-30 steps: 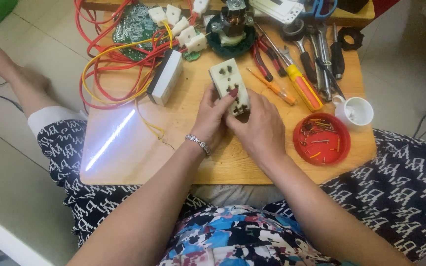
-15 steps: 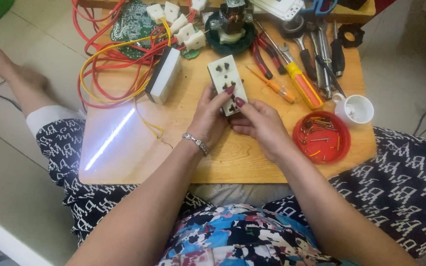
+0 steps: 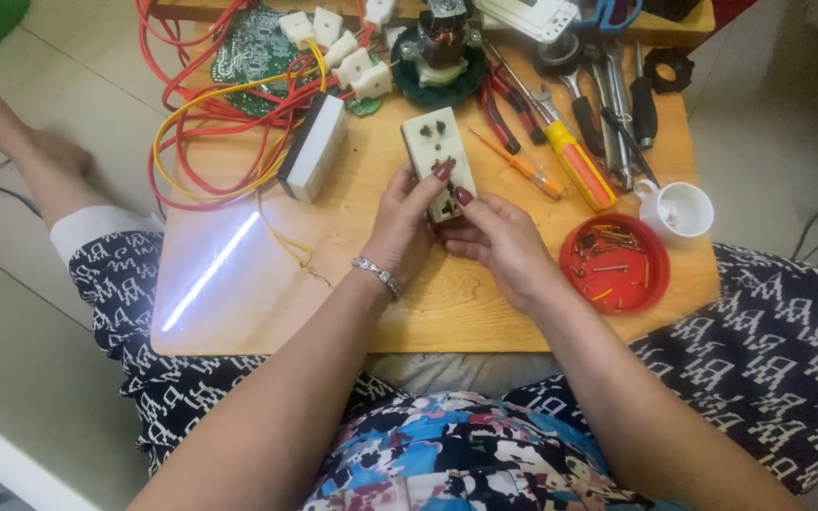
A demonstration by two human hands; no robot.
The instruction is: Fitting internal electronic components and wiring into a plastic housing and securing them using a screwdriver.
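Table (image 3: 447, 312) of pale wood carries everything, with a tangle of red and yellow wires (image 3: 210, 114) at its far left corner. Nearer the middle, the left hand (image 3: 407, 225) and right hand (image 3: 499, 244) are both closed on a cream socket plate (image 3: 439, 159), held just above the tabletop. Right of them sits a red dish (image 3: 614, 265) of screws, a white cup (image 3: 679, 210) beyond it, and a yellow-handled screwdriver (image 3: 575, 166) nearby.
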